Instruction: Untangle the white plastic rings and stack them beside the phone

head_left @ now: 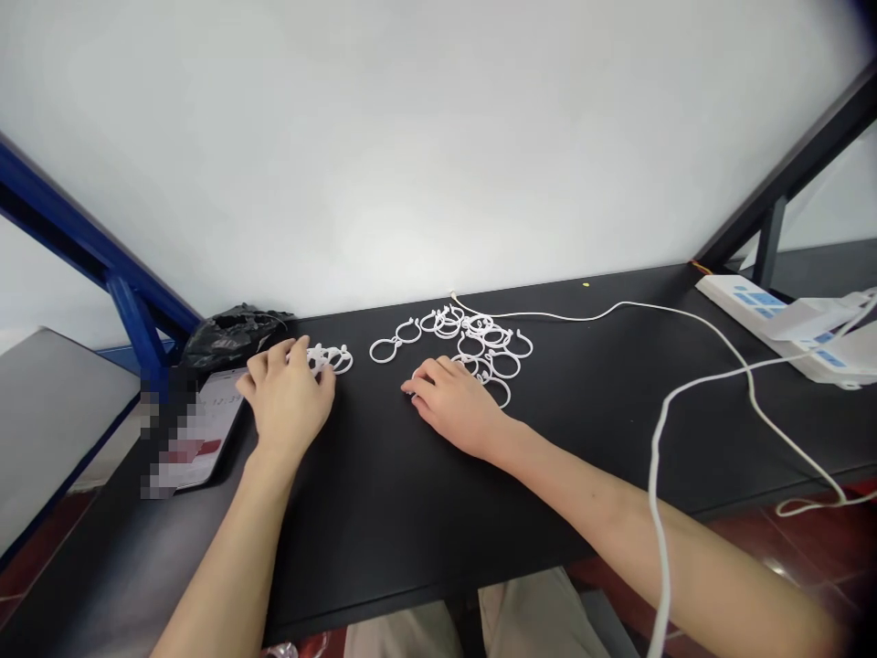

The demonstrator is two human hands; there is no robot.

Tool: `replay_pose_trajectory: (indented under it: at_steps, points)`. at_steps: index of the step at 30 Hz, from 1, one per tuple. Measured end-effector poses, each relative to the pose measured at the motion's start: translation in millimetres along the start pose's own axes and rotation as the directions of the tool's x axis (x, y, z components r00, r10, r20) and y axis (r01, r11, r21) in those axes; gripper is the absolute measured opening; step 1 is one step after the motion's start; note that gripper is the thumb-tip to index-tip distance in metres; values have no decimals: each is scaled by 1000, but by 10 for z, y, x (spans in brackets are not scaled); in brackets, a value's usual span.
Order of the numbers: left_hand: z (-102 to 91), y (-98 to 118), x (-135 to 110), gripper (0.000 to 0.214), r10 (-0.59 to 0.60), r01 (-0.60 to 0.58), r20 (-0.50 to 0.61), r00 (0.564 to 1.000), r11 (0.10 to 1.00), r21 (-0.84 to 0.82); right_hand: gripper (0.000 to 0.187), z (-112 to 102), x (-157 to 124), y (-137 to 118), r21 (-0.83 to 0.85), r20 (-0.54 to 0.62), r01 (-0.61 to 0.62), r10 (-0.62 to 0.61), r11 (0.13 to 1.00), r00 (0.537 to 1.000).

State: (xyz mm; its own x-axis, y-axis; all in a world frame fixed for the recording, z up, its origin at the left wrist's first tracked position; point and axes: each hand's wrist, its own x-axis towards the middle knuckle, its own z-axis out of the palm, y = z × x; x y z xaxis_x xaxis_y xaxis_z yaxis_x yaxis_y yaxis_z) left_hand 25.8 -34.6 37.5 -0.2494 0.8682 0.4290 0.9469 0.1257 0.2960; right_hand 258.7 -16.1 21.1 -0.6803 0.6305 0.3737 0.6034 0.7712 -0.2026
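White plastic rings with small knobbed ends lie in two groups on the black table [384,484]. Over the smaller ring cluster [335,359] on the left, my left hand [288,397] is arched with its fingers apart, hiding part of it. Just in front of the larger ring pile [505,366], my right hand [456,402] has its fingers closed together. A small white bit, seemingly part of a ring, shows at its fingertips; most of it is hidden. Two linked-looking rings [384,351] lie between the groups, beyond both hands.
A tablet or phone [198,439] lies left of my left hand, with a crumpled black plastic bag [229,334] behind it. A white cable [658,457] loops across the right side, over my right forearm. A white and blue device [767,320] sits at the far right. Behind stands a white wall [438,146].
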Motion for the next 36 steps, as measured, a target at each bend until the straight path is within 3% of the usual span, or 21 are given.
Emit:
replay_pose_trajectory:
  at_steps: [4,7,10,17,22,28,30,36]
  points:
    - [-2,206,-44,41,185,-179,19,982,966,-186,17,-45,-5,6,108,-152,0,16,994,988]
    - [-22,356,-130,42,404,-315,154,902,858,-405,13,-83,-12,1,311,-271,-44,133,949,953]
    - [-26,453,-212,48,480,-293,252,840,793,-534,12,-107,-20,-1,488,-276,-82,243,869,930]
    - [-4,512,-234,39,488,-229,254,835,728,-646,12,-157,-19,-51,556,-293,-44,246,830,924]
    - [-42,538,-237,34,485,-202,253,837,704,-681,8,-150,-34,-77,601,-266,-101,318,793,910]
    - [-32,512,-208,25,292,67,383,877,714,-697,16,-156,-32,-59,595,-164,-266,439,758,884]
    - [-19,494,-196,25,243,113,413,878,734,-670,16,-147,-31,-51,592,-109,-279,418,756,902]
    - [-17,491,-177,22,239,43,414,879,823,-566,10,-82,-36,-52,585,-24,-201,264,786,964]
